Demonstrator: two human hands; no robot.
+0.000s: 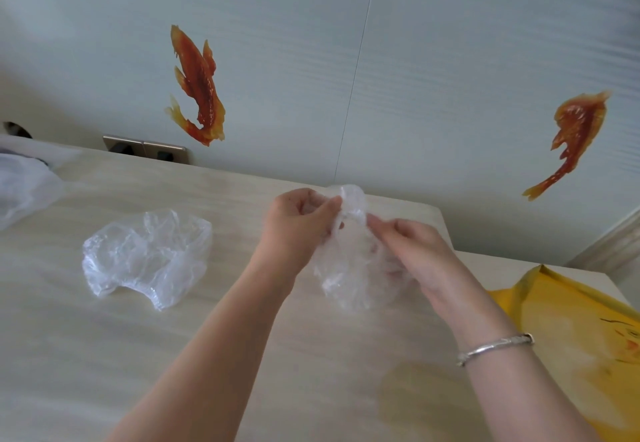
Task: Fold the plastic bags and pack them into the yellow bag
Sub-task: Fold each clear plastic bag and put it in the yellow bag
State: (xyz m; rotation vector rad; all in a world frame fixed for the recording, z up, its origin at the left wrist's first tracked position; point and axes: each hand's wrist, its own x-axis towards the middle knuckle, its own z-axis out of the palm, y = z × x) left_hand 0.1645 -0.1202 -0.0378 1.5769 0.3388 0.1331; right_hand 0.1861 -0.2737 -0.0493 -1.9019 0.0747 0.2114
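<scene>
- Both hands, left (298, 223) and right (415, 251), pinch one clear bag (356, 268) with curled fingers.
- Bag hangs crumpled between and below them.
- Yellow bag (568, 330) lies right.

Three clear bags (145, 254) (crumpled), one yellow bag (568, 323).

A single head-worn view is given; the table (173, 355) is seen from close above, tilted toward the wall (415, 60).
</scene>
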